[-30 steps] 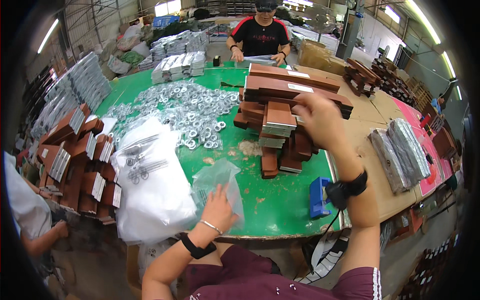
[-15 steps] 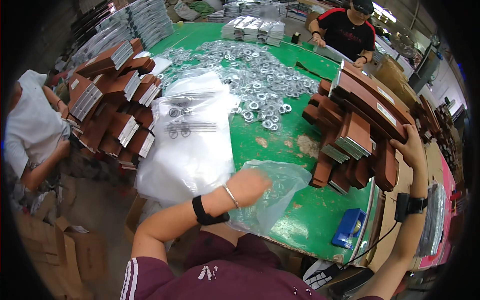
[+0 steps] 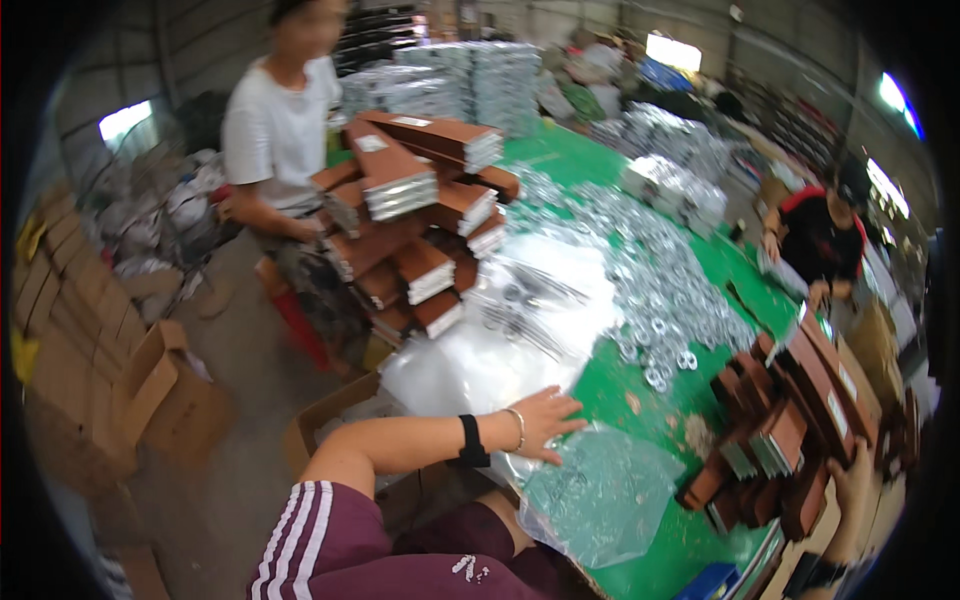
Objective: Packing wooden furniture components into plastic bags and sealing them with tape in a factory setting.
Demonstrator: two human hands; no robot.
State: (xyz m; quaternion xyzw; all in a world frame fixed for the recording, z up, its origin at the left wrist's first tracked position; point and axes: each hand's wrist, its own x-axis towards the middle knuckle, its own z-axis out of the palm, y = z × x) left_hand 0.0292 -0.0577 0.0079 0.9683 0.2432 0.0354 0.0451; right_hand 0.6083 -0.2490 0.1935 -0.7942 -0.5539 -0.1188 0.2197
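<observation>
My left hand is open, its fingers spread. It hovers over or touches the edge between a stack of clear plastic bags and a single clear bag lying flat on the green table. At the right, my right hand is closed on the near end of a long brown board bundle. This bundle lies on top of a pile of shorter brown board bundles, whose edges are pale and layered.
Loose metal rings in clear bags cover the table's middle. Another pile of brown bundles stands left, beside a person in white. A person in black and red is at the far right. A blue tape dispenser sits near the front edge.
My view has swung to the left. My left hand, blurred and closed above the single bag before, is now spread at that bag's left edge. My right hand stays on the brown bundle.
</observation>
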